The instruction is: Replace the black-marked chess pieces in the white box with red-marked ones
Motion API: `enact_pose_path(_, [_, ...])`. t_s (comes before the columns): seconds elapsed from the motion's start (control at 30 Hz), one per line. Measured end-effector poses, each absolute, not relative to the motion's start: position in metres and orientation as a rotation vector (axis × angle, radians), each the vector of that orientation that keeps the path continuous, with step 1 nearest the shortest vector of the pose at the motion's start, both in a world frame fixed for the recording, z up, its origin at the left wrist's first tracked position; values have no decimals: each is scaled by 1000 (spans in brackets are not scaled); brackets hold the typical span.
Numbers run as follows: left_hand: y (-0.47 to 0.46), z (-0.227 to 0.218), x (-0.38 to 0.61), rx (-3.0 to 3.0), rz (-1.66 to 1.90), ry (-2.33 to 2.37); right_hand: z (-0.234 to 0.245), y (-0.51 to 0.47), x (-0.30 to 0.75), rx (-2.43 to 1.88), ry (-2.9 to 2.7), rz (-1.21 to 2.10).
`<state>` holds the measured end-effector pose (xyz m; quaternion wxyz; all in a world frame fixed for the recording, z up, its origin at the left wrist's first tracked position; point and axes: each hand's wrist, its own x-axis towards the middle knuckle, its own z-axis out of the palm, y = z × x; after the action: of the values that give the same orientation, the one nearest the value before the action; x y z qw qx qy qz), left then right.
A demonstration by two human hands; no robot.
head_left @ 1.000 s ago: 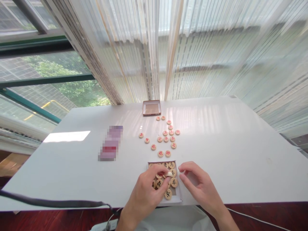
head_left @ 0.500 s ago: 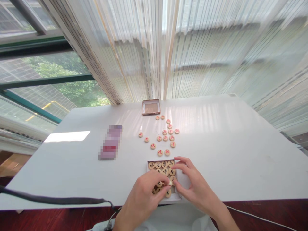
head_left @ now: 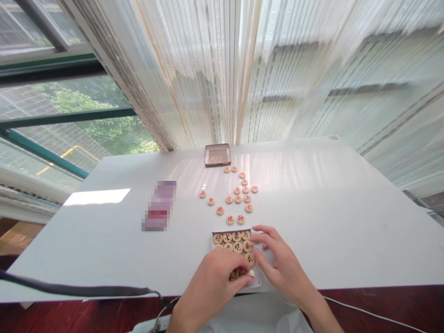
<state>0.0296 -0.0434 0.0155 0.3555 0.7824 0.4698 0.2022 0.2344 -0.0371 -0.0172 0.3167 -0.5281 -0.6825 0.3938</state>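
Note:
Close to the table's near edge lies a shallow box filled with rows of round wooden Chinese chess pieces marked in black. My left hand reaches over its lower left part, with thumb and forefinger pinching a chess piece tilted on edge near the lower right corner. Some pieces under that hand are hidden. At the box's right side is my right hand, fingers apart, its fingertips by the right column of pieces. Beyond the box, several red-marked pieces are scattered on the table.
An open box lid lies at the far side of the white table. To the left is a blurred purple item. A black strap crosses the near left edge. Striped curtains hang behind the table.
My left hand has moved right and slightly down with the chess piece, toward the box's lower right corner. My right thumb has shifted up and right a little.

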Motion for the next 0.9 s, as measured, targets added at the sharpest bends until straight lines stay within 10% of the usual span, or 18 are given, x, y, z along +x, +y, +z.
enact_pose_path(0.9, [-40,9,23,2236,618,1169,-18,-40,238,-1391,-1768,1070])
